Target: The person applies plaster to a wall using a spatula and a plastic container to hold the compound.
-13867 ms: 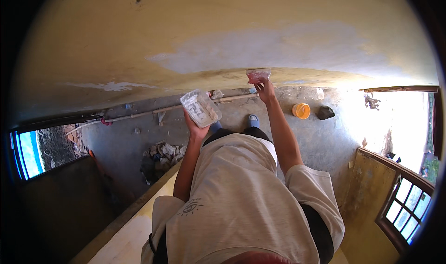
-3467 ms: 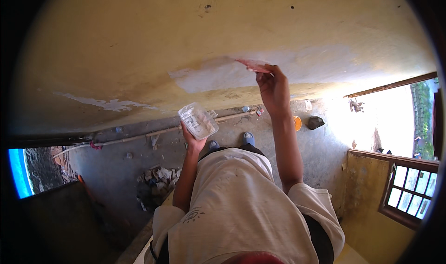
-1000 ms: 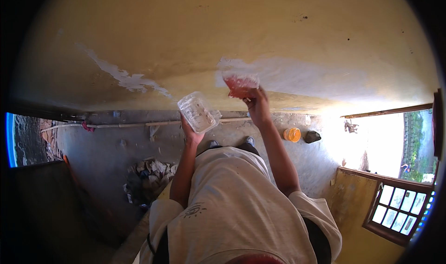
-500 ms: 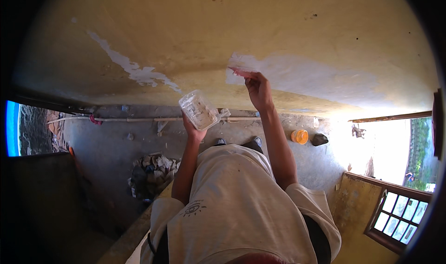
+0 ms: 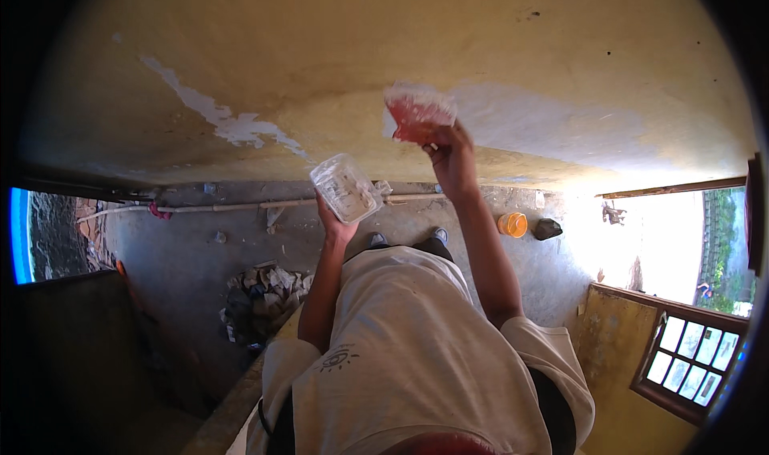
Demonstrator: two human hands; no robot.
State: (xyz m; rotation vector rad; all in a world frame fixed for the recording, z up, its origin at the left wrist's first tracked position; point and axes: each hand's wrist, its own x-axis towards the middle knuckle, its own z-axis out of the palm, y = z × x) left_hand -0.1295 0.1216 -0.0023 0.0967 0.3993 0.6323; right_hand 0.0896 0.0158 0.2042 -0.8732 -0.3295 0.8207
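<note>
My left hand (image 5: 336,224) is closed around the side of a clear plastic tub (image 5: 346,187), tilted so its inside shows pale smears of paste. In my right hand (image 5: 453,163) is a red putty scraper (image 5: 418,115), its broad face turned toward me and its far edge coated with whitish paste. The scraper is in front of the yellow wall (image 5: 344,46), over the left end of a pale patch (image 5: 529,126); whether it touches the wall I cannot tell. Another pale, jagged streak (image 5: 216,114) runs down the wall to the left.
A long pole (image 5: 232,207) lies on the concrete floor (image 5: 176,247) along the wall's foot. An orange bucket (image 5: 513,224) and a dark bag (image 5: 548,229) stand to the right. A heap of crumpled scraps (image 5: 264,299) lies at left. A paned window (image 5: 693,359) is at lower right.
My right hand has turned the scraper from nearly edge-on to showing its broad red face. The tub in my left hand has hardly moved.
</note>
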